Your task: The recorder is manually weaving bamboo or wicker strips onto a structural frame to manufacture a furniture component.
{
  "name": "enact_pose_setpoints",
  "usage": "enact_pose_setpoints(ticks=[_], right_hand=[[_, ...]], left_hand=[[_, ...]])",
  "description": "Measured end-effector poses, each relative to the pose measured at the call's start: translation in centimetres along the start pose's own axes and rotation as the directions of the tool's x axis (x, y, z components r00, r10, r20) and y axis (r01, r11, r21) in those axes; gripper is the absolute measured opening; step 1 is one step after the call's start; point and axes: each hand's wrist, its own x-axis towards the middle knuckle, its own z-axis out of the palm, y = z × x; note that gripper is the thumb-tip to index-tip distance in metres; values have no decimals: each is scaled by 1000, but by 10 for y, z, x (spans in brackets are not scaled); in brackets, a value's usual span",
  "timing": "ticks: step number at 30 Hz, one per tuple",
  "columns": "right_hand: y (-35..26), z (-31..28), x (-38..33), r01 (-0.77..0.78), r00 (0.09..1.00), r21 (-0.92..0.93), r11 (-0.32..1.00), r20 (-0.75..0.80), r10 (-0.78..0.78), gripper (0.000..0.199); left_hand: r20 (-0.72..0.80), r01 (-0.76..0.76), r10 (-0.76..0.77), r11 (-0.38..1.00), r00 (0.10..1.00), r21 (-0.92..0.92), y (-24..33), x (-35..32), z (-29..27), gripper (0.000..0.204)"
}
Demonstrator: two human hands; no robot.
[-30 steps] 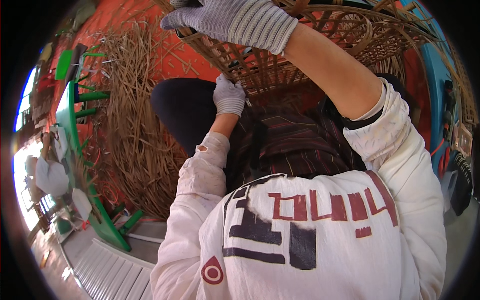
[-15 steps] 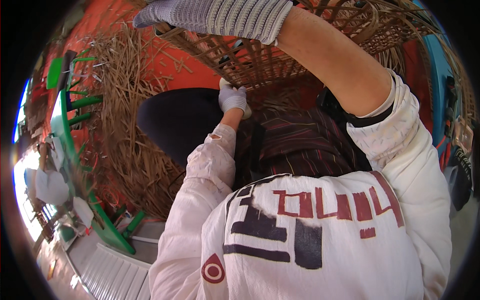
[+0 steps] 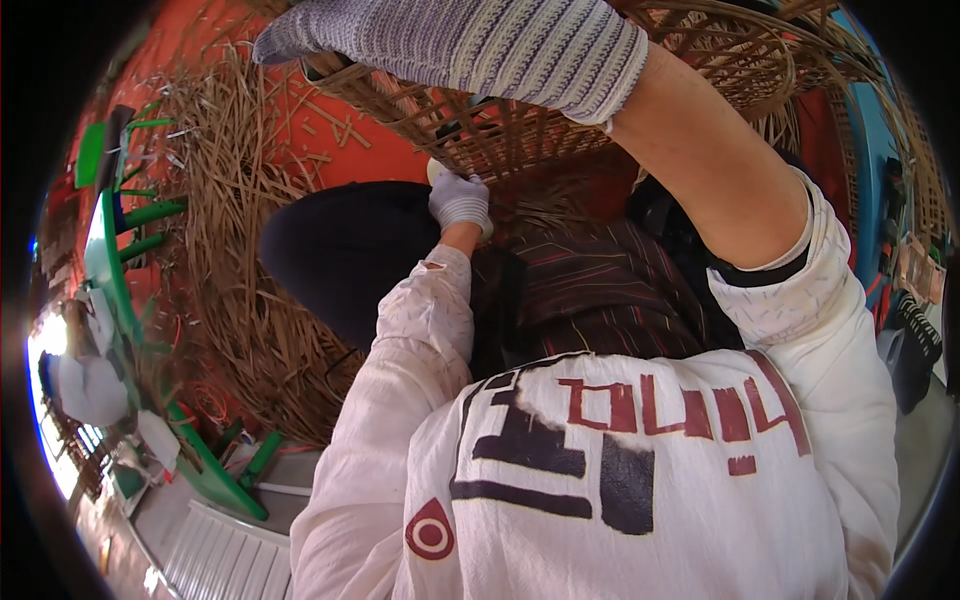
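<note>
A brown basket (image 3: 500, 135) of woven flat strips, with an open lattice, stands tilted in front of me, cut off by the top of the picture. My right hand (image 3: 450, 45), in a grey and white striped knit glove, reaches across it to the far left. Its fingers bend together over the basket's edge, their tips partly hidden. Lower down, my left hand (image 3: 460, 198), gloved in pale knit, is closed at the basket's bottom edge beside my dark-clad knee (image 3: 345, 255). What lies inside its fingers is mostly hidden.
Dry brown strips (image 3: 240, 230) lie heaped on the red floor covering (image 3: 350, 120) to the left. Beyond them stands green furniture (image 3: 200, 455) with legs sticking out. A blue panel (image 3: 872, 160) rises at the right, with more strips behind it.
My right hand and forearm have shifted slightly right and down in the picture, showing more of the glove. The left hand stays at the basket's bottom edge; the basket looks nearly the same.
</note>
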Motion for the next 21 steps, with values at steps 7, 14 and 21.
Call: enact_pose_setpoints(ticks=[7, 14, 21], right_hand=[[4, 1, -8, 24, 999, -26, 999, -46, -25, 30], [-8, -1, -28, -70, 997, -83, 994, 14, 71, 31], [-21, -2, -42, -160, 985, -9, 987, 63, 160, 23]], left_hand=[[125, -20, 22, 1000, 992, -11, -3, 2, -11, 36], [-125, 8, -79, 873, 989, -488, 5, -6, -102, 17], [-475, -551, 316, 227, 821, -803, 50, -86, -207, 21]])
